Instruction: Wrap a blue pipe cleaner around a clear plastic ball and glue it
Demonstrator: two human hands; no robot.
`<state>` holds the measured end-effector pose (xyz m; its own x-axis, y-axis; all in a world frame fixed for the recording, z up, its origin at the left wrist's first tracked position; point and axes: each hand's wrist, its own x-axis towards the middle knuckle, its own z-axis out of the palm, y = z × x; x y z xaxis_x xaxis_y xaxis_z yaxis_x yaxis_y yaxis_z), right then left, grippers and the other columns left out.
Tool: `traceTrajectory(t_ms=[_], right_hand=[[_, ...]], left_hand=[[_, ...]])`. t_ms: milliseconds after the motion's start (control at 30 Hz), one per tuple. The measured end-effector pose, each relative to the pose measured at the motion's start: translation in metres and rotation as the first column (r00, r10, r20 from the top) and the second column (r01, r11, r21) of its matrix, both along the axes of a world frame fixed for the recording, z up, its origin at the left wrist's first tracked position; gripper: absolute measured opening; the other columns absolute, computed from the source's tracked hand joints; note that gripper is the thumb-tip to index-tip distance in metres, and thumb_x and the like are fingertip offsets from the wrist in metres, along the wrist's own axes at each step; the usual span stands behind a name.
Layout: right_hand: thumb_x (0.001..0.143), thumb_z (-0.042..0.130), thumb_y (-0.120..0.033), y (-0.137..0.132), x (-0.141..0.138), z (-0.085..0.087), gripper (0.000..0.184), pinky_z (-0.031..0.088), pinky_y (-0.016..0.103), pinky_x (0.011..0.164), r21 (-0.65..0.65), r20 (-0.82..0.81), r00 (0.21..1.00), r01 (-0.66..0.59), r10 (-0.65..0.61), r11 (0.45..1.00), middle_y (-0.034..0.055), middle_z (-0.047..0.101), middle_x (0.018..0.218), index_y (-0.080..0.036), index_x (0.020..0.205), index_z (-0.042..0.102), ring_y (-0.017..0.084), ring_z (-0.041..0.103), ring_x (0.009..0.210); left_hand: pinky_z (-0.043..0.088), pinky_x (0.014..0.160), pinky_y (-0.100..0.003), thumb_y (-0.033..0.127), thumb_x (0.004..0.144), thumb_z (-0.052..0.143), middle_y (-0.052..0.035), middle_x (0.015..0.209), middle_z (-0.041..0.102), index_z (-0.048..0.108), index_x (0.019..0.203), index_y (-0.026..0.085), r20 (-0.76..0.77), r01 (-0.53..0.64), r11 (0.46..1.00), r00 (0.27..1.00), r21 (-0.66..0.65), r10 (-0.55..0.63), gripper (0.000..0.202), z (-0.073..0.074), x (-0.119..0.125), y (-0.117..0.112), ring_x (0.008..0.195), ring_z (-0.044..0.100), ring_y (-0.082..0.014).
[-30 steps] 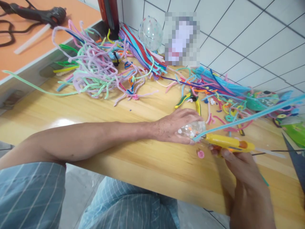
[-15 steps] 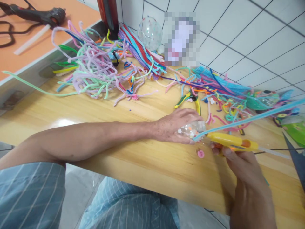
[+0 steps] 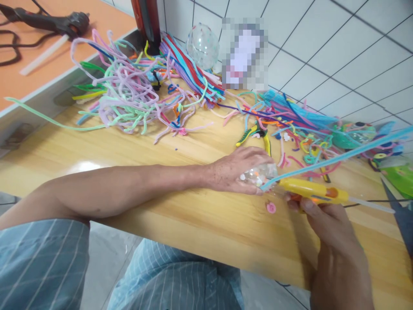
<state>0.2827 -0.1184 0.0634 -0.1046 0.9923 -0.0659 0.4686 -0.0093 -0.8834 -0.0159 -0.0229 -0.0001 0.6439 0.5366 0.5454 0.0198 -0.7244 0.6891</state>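
My left hand (image 3: 237,170) is wrapped round a clear plastic ball (image 3: 260,174) with small coloured pieces showing in or on it. A light blue pipe cleaner (image 3: 325,162) runs from the ball up to the right edge of the view. In my right hand (image 3: 332,224) is a yellow hot glue gun (image 3: 311,190), a clear glue stick (image 3: 371,204) jutting from its back. Its nozzle points at the ball, close to the pipe cleaner's lower end; whether they touch I cannot tell. A small pink rose-like piece (image 3: 271,208) lies on the wood just below the ball.
Tangled pipe cleaners (image 3: 129,86) heap at the back left, with more bundles (image 3: 297,110) along the tiled wall. Yellow-and-green pliers (image 3: 248,134) lie beyond my left hand. Another clear ball (image 3: 203,45) rests by the wall. A black glue gun (image 3: 61,21) lies on the orange surface.
The pipe cleaner's free end has swung slightly upward at the right edge. Both hands, the ball and the glue gun hold nearly the same place.
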Motion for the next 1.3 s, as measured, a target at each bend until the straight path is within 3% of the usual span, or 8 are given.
traceTrajectory(t_ms=[100,300,700,1300], right_hand=[[0.087,0.08,-0.061,0.0,-0.003,0.001,0.034,0.056,0.034,0.059,0.02,-0.007,1.0,-0.005,0.006,1.0,0.0046,0.079,0.082,-0.027,0.091,0.083,0.02,0.064,0.061],[0.085,0.079,-0.064,0.0,-0.006,0.006,0.038,0.054,0.033,0.055,-0.012,0.046,0.999,-0.011,0.012,1.0,0.0038,0.073,0.069,-0.026,0.083,0.083,0.021,0.065,0.06],[0.083,0.08,-0.065,-0.005,0.005,0.0,0.04,0.056,0.035,0.058,-0.059,0.051,0.999,0.008,-0.005,0.998,0.0052,0.072,0.068,-0.026,0.08,0.083,0.024,0.067,0.063],[0.085,0.079,-0.063,-0.003,0.0,-0.003,0.038,0.055,0.034,0.058,-0.002,0.07,0.997,0.018,-0.018,1.0,0.0029,0.072,0.069,-0.026,0.08,0.081,0.022,0.065,0.062]], left_hand=[[0.041,0.131,-0.056,0.057,0.093,0.074,-0.0216,0.155,0.058,0.056,0.151,0.018,0.012,-0.001,1.0,1.0,0.016,0.001,0.073,-0.001,0.0,0.0,0.152,0.05,-0.0346],[0.042,0.13,-0.057,0.055,0.092,0.076,-0.0219,0.155,0.059,0.056,0.151,0.018,0.005,-0.006,1.0,1.0,0.01,0.006,0.073,-0.001,0.001,0.0,0.152,0.05,-0.0348],[0.039,0.132,-0.056,0.055,0.094,0.074,-0.0219,0.157,0.058,0.055,0.152,0.016,-0.001,0.024,0.999,1.0,0.024,-0.024,0.072,0.002,-0.003,0.0,0.156,0.046,-0.0344],[0.039,0.132,-0.056,0.053,0.094,0.075,-0.0211,0.156,0.06,0.056,0.151,0.016,-0.013,0.015,1.0,1.0,0.014,-0.015,0.071,0.003,-0.002,0.0,0.156,0.047,-0.0339]])
